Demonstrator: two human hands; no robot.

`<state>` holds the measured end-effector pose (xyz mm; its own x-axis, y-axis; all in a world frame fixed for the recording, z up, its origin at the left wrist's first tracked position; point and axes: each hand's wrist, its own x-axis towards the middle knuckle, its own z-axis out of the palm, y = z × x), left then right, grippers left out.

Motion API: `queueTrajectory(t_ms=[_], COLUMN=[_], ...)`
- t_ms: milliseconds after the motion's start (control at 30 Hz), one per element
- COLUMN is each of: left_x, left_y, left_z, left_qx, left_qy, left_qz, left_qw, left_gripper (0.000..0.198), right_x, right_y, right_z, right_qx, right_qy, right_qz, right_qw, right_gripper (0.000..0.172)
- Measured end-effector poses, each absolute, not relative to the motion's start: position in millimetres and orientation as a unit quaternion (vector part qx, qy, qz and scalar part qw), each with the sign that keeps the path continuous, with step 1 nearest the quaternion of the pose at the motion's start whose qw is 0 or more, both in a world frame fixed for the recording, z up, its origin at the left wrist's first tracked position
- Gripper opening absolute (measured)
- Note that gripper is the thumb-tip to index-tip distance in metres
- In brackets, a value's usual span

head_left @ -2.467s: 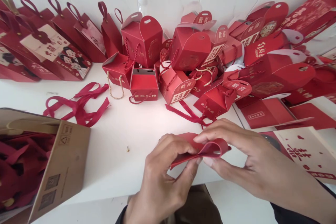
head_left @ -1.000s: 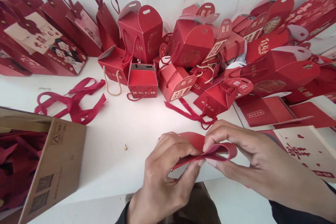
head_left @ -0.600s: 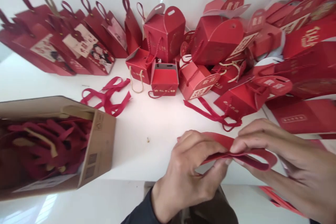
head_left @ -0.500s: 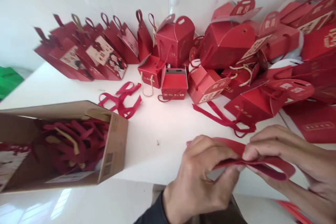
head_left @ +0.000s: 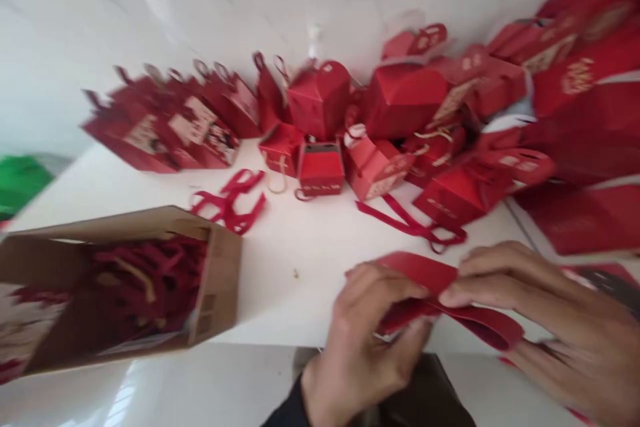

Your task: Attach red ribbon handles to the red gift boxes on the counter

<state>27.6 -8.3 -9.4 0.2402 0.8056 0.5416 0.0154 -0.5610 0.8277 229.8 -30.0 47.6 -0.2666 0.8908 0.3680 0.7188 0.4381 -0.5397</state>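
Note:
Both my hands pinch a flat red card piece (head_left: 440, 300) that is bent into a fold, just above the near edge of the white table (head_left: 310, 247). My left hand (head_left: 365, 340) grips its left part with thumb and fingers closed. At the fold my right hand (head_left: 545, 320) presses down with its fingers closed on the card. The frame is blurred by motion.
An open brown carton (head_left: 215, 287) holding red ribbon handles lies at the left. Loose red ribbons (head_left: 230, 200) lie behind it. Many red gift boxes (head_left: 320, 100) and red bags (head_left: 165, 127) crowd the back along the white wall. Flat red cards (head_left: 585, 220) lie at right.
The view has swung left, so the carton and a green object at far left show more. My hands keep hold of the folded red card, which looks pressed a little flatter.

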Motion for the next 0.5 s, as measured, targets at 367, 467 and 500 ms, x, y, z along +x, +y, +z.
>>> queueTrajectory(t_ms=[367, 467, 500], left_x=[30, 29, 28], left_y=[-20, -22, -23], left_z=[-6, -5, -6], left_qx=[0.754, 0.753, 0.752], left_qy=[0.227, 0.236, 0.238], left_qz=[0.535, 0.535, 0.535], left_qw=[0.306, 0.301, 0.302], left_gripper=[0.025, 0.025, 0.025], right_x=[239, 239, 239], right_y=[-51, -50, -48], right_z=[51, 50, 52], right_qx=[-0.414, -0.411, -0.414], right_qy=[-0.833, -0.835, -0.834], right_qz=[0.13, 0.131, 0.131], right_qw=[0.343, 0.341, 0.339], right_gripper=[0.024, 0.021, 0.02])
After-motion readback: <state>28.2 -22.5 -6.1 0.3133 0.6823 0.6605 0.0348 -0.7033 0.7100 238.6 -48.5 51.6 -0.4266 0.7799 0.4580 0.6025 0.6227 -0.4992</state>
